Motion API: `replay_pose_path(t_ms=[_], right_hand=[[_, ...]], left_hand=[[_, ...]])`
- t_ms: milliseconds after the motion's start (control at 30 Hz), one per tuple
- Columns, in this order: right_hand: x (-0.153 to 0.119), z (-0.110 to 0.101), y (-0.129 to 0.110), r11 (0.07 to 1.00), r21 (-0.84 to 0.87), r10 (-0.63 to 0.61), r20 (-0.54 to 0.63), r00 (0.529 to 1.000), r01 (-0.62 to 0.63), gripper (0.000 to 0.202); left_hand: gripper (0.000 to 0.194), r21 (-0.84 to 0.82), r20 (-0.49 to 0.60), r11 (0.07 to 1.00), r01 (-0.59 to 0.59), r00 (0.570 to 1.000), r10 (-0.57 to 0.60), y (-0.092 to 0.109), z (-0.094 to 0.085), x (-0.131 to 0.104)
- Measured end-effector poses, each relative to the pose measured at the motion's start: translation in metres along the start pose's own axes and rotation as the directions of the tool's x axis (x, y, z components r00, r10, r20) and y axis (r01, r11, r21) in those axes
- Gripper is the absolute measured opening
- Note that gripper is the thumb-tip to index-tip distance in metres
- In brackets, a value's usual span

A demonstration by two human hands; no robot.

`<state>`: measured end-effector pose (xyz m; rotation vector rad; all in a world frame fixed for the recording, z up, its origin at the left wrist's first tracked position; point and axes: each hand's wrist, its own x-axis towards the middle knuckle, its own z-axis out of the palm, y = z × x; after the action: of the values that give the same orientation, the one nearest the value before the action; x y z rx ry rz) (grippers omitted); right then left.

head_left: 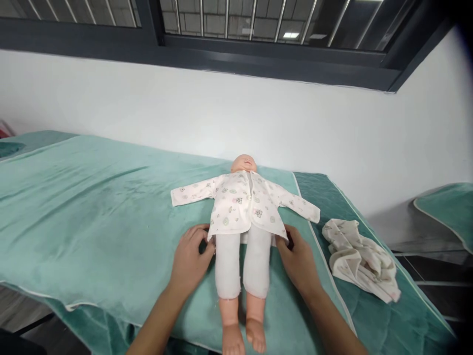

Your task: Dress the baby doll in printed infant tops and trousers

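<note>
A baby doll (255, 315) lies on its back with its feet toward me and its head by the wall. It wears a white printed baby jacket (232, 209), whose sleeves spread out to both sides, and white coverings on its legs. My left hand (192, 254) pinches the jacket's lower left corner between thumb and fingers. At the lower right corner, my right hand (297, 259) grips the hem in the same way. The fingertips of both hands are partly hidden by the cloth.
A crumpled printed cloth (360, 259) lies to the right on the darker green cover (369, 320). A light green blanket (111, 222) spreads under the doll and to the left. Behind stand a white wall (185, 108) and a dark-framed barred window (258, 49).
</note>
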<state>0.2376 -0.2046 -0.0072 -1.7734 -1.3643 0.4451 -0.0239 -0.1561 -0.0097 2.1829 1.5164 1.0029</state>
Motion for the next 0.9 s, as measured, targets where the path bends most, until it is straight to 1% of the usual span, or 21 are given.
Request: replay_pose_path(t_ms=[67,167,233,267,300,367,433,467,533,600,700,767,833,900], right_hand=[[-0.005,-0.002,0.004,0.995,-0.094,0.026,0.002,1.000,-0.025,0.026],[-0.010,-0.003,0.009,0.958,-0.281,0.063,0.040,0.997,-0.049,0.030],[-0.012,-0.003,0.010,0.937,-0.348,0.053,0.027,0.998,-0.040,0.033],[-0.012,-0.002,0.010,0.937,-0.348,0.024,0.009,1.000,-0.019,0.036],[-0.011,-0.002,0.010,0.945,-0.328,-0.025,-0.008,1.000,0.021,0.040],[-0.009,0.000,0.009,0.958,-0.249,-0.155,-0.031,0.987,0.142,0.051],[-0.005,0.002,0.011,0.954,-0.163,-0.258,-0.020,0.966,0.252,0.061],[-0.004,0.004,0.012,0.951,-0.126,-0.284,-0.005,0.959,0.282,0.066],[-0.003,0.006,0.015,0.954,-0.058,-0.295,0.019,0.955,0.296,0.072],[-0.004,0.007,0.018,0.956,0.018,-0.293,0.032,0.956,0.292,0.075],[-0.008,0.000,0.016,0.947,0.148,-0.297,0.054,0.953,0.286,0.072],[-0.005,-0.007,0.008,0.934,0.242,-0.286,0.063,0.956,0.263,0.066],[0.009,-0.012,-0.005,0.919,0.315,-0.266,0.051,0.963,0.237,0.056],[0.033,-0.012,-0.020,0.918,0.323,-0.254,0.030,0.967,0.232,0.048]], left_hand=[[0.015,0.025,-0.015,1.000,-0.002,1.000,0.003,-0.001,-0.001,-0.003],[0.016,0.143,0.012,0.989,-0.042,0.999,0.040,-0.001,0.000,-0.005],[0.016,0.197,0.014,0.979,-0.056,0.998,0.054,0.000,0.002,-0.004],[0.016,0.213,0.011,0.975,-0.062,0.998,0.061,0.001,0.003,-0.004],[0.016,0.225,0.008,0.972,-0.066,0.998,0.066,0.001,0.004,-0.004],[0.015,0.241,0.007,0.968,-0.070,0.998,0.070,0.001,0.004,-0.004],[0.015,0.249,0.000,0.967,-0.061,0.998,0.063,0.001,0.004,-0.004],[0.015,0.250,-0.005,0.967,-0.056,0.998,0.059,0.000,0.004,-0.004],[0.015,0.247,-0.017,0.968,-0.046,0.999,0.052,0.000,0.003,-0.005],[0.015,0.241,-0.023,0.970,-0.038,0.999,0.045,0.000,0.003,-0.005],[0.013,0.234,-0.025,0.972,-0.034,0.999,0.041,0.000,0.003,-0.006],[0.012,0.233,-0.026,0.972,-0.028,0.999,0.035,0.000,0.004,-0.005],[0.012,0.234,-0.026,0.972,-0.020,0.999,0.027,0.000,0.004,-0.005],[0.012,0.234,-0.026,0.972,-0.014,0.999,0.021,0.000,0.005,-0.005]])
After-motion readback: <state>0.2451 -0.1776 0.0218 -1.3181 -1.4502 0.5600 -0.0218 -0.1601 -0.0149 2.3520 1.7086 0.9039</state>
